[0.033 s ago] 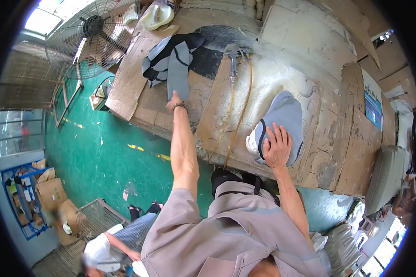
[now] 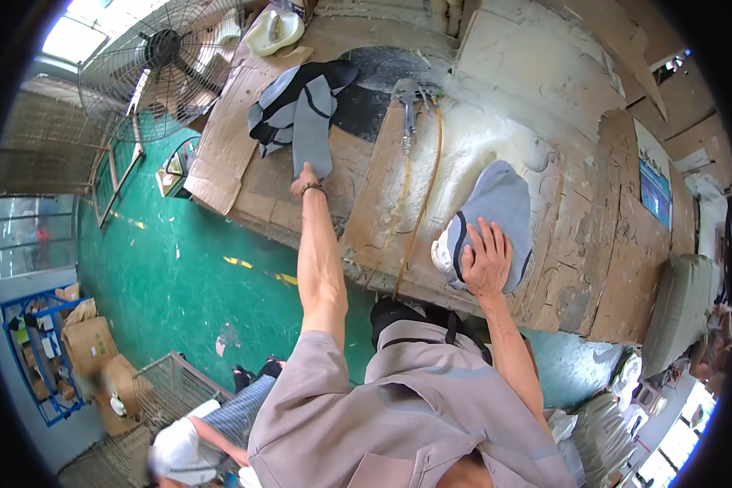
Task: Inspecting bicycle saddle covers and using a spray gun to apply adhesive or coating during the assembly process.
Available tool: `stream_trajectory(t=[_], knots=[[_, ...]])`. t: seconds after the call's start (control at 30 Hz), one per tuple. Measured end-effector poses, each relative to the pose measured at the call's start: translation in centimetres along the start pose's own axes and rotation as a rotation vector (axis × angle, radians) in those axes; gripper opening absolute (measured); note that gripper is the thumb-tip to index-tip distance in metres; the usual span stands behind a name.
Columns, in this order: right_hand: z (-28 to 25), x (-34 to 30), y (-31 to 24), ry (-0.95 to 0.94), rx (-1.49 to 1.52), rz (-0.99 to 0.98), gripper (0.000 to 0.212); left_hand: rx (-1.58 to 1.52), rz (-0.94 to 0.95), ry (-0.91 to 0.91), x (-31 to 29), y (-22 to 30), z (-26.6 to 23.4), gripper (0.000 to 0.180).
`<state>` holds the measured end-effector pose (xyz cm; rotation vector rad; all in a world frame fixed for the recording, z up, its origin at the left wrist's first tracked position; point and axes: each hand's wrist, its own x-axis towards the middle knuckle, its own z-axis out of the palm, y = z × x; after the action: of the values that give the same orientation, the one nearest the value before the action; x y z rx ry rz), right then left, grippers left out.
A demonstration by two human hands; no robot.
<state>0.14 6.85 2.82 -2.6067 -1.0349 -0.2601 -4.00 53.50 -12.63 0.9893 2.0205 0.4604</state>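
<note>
On the cardboard-covered table, my left hand [image 2: 307,180] pinches the near end of a long grey fabric piece [image 2: 312,134]. Beyond it lies a loose pile of grey and black fabric pieces [image 2: 289,93], partly overlapping it. My right hand [image 2: 488,259] rests with fingers spread on a larger rounded grey fabric piece [image 2: 500,207] with dark edging. White material [image 2: 442,250] shows at that piece's left edge; what lies under the fabric is hidden.
A metal spray gun [image 2: 408,106] with a yellowish hose [image 2: 433,187] lies between my hands on the whitish-crusted cardboard [image 2: 472,134]. At the far left stand a cream moulded piece [image 2: 275,32] and a large fan [image 2: 163,49]. Another person [image 2: 191,443] is behind me at lower left.
Both hands keep their places on the fabric. The view has shifted very slightly, and the other person at lower left has moved a little.
</note>
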Motion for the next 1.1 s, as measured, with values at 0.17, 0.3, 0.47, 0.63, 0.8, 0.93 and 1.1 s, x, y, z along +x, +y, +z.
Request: stream_trajectory(t=[0.17, 0.3, 0.47, 0.63, 0.8, 0.93, 1.1], knots=[[-0.2, 0.1, -0.6, 0.027, -0.015, -0.001, 0.042, -0.195, 0.357, 0.017, -1.7, 2.9, -2.8, 0.050], [-0.3, -0.7, 0.2, 0.036, -0.028, 0.024, 0.042, -0.453, 0.767, -0.091, -9.8, 6.5, -6.7, 0.033], [-1.9, -0.9, 0.6, 0.049, 0.031, 0.051, 0.043, -0.250, 1.161, -0.816, -18.5, 10.8, -16.0, 0.012], [-8.0, 2.6, 0.4, 0.102, 0.736, 0.216, 0.064, 0.152, 1.317, -1.190, -28.0, 12.4, -24.0, 0.019], [-16.4, 6.1, -2.8, -0.232, 1.040, -0.038, 0.073, 0.558, 1.402, -1.639, -35.2, 11.6, -25.4, 0.025], [-14.7, 2.3, -2.2, -0.809, 1.708, 0.104, 0.062, 0.760, 1.412, -1.791, -38.0, 10.2, -24.0, 0.024], [-12.5, -1.6, -1.7, -0.612, 1.881, 0.243, 0.036, 0.758, 1.313, -1.749, -37.3, 8.2, -21.9, 0.021]])
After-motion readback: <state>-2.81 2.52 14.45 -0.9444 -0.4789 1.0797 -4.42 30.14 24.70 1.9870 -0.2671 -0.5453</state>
